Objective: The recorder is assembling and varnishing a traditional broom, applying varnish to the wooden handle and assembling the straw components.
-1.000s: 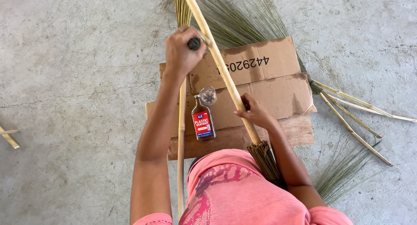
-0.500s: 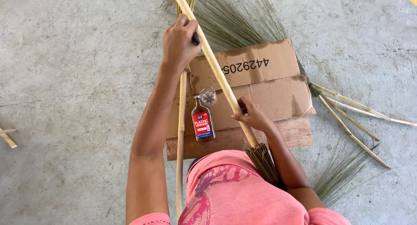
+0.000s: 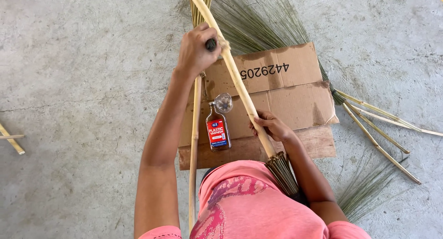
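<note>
- Grey concrete floor [image 3: 83,82] carries one flattened cardboard sheet [image 3: 295,100].
- One pale broom handle [image 3: 240,89] slants across it, bristle bundle [image 3: 282,172] near the pink shirt.
- Right hand [image 3: 273,126] has its fingers curled round the handle's near part.
- Left hand [image 3: 196,50], farther up, clenches a dark tool [image 3: 211,44] against the handle.
- One small varnish bottle [image 3: 218,128] stands just left of the handle.
- Three loose sticks [image 3: 383,128] lie at right.

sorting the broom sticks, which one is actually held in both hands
The pale stick crossing the cardboard, gripped by left hand and right hand; the others lie untouched.
</note>
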